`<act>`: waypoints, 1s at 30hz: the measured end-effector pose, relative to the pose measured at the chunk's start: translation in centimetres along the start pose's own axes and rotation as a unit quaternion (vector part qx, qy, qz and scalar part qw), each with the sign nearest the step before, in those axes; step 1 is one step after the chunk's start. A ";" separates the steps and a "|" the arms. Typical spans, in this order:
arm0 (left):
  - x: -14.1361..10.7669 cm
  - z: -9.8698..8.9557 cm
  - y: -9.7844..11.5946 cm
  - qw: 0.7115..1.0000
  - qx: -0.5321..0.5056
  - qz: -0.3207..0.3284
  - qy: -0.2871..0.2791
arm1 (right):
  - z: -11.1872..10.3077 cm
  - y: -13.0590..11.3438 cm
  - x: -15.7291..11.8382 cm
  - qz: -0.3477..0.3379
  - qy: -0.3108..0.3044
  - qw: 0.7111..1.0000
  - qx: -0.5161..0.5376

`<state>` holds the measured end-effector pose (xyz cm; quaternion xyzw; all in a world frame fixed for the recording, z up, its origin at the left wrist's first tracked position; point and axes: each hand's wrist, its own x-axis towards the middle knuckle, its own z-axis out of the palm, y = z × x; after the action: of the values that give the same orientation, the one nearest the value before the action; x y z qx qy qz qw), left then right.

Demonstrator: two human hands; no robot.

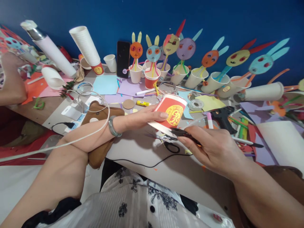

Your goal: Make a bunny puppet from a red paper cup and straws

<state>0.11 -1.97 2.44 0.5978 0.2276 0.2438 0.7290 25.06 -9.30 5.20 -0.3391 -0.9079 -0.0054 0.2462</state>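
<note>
1. Red paper cup (169,110) is up over the table, tipped over, in the left hand (143,117). The thumb and fingers are wrapped snug on its side.
2. The right hand (213,147) is squeezed around a black tool (181,132) that looks like scissors. Its tip is at the cup's white edge.
3. The red side that shows looks whole. Work on this cup seems at an early point; I cannot tell if the edge has a snip.
4. Other scissors (163,137) lie just below the cup.
5. Farther back, cups with bunny faces (136,50) on top stand by the blue wall and look mostly done. The cup in hand has no bunny on it yet.
6. Off to the left, a tall cup stack (85,47) looks unused.
</note>
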 end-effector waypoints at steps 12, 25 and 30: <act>0.0 0.5 0.4 0.996 -0.019 -0.066 -0.057 | 0.1 -0.2 0.2 0.004 -0.038 0.996 0.080; 0.3 0.7 -0.1 0.992 -0.030 -0.069 -0.100 | 0.1 -0.6 0.4 0.017 -0.053 0.984 0.167; -0.1 0.8 0.1 0.993 -0.033 -0.075 -0.090 | 0.1 -0.8 0.3 0.023 -0.072 0.982 0.176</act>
<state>0.51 -2.68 2.72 0.5743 0.1972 0.1413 0.7819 24.36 -9.76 5.38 -0.3105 -0.9021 0.1843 0.2363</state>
